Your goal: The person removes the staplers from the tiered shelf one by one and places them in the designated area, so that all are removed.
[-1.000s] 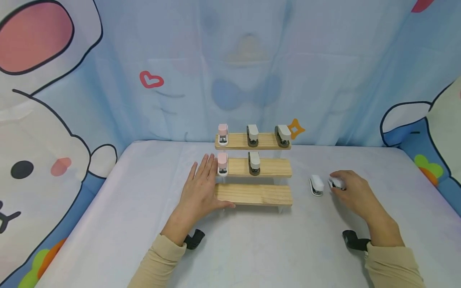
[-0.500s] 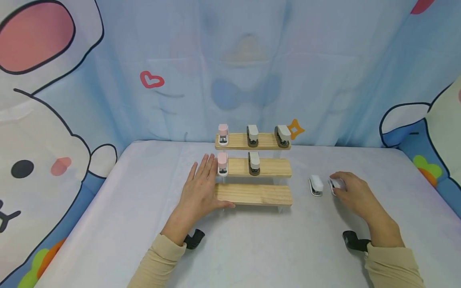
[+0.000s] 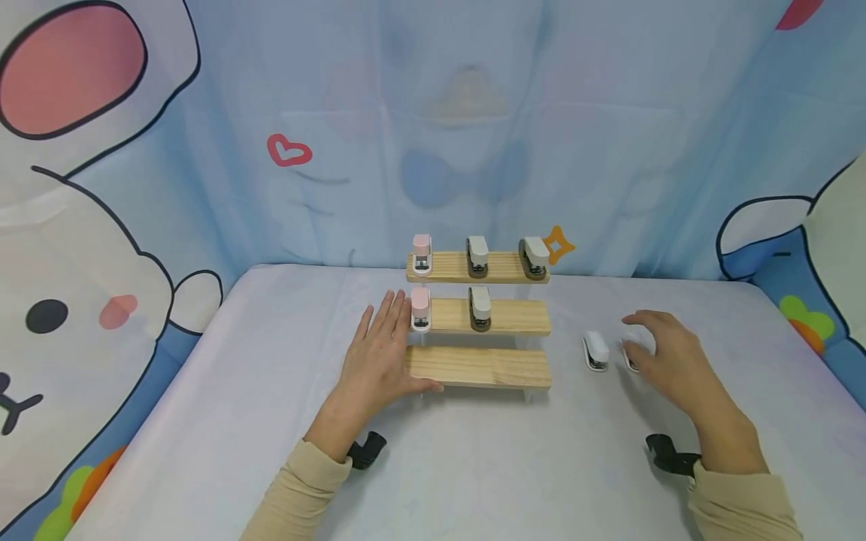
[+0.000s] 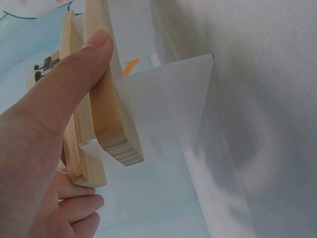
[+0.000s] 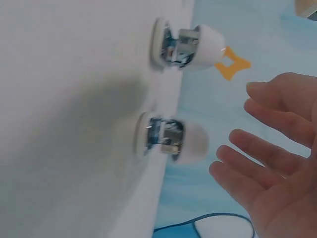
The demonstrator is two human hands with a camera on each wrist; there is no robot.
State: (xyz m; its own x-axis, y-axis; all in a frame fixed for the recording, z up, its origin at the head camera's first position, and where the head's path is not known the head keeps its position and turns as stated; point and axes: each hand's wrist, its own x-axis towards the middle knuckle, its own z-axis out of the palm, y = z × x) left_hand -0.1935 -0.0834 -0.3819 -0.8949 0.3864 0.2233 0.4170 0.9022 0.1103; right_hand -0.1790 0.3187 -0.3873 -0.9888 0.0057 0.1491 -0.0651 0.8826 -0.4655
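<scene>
A three-tier wooden display stand [image 3: 467, 367] stands at the table's middle. My left hand [image 3: 379, 357] lies along its left end with straight fingers, the thumb [image 4: 74, 74] resting over the lowest board's front edge. Two white mini staplers stand on the cloth right of the stand: the left one [image 3: 595, 351] is fully in view, the right one [image 3: 631, 361] partly covered by my right hand [image 3: 670, 361]. In the right wrist view, that hand's fingers [image 5: 267, 148] are parted and loosely bent, off the nearer stapler [image 5: 193, 144], with nothing in them.
On the top board stand a pink stapler [image 3: 422, 254] and two white-and-grey ones. The middle board holds a pink stapler [image 3: 421, 309] and a white-and-grey one [image 3: 480, 308]. A blue cartoon curtain [image 3: 473, 113] hangs behind the white-clothed table [image 3: 528, 466].
My right hand had its fingers around the right white stapler and has let go, lifting slightly away with thumb and finger spread wider. The left hand stays on the stand.
</scene>
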